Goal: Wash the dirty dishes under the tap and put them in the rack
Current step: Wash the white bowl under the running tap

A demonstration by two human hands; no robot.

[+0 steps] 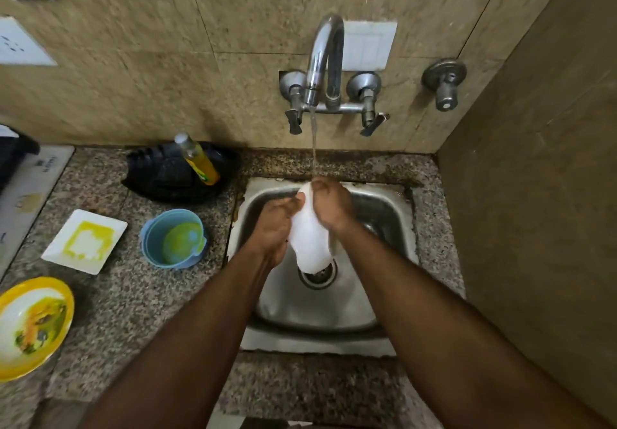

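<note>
At far left on your tabletop point(110, 298) a yellow bowl point(31, 326) waits with food smears, then a white square plate point(85, 241) stained yellow and a blue cup point(172, 238), all close to the sink point(400, 228), so each is probably an easy reach when its turn comes. Behind them the black rack point(160, 174) holds only a soap bottle point(197, 159) leaning in it; no clean dish is there yet.

Your left hand point(272, 228) curls its grip around the side of a white dish point(309, 238), steadying it on edge over the drain point(317, 275). Your right hand point(332, 206) clamps the top rim, right where the stream from the tap point(325, 61) lands, likely so water sheets down the dish. Rinsing looks underway; racking comes later.
</note>
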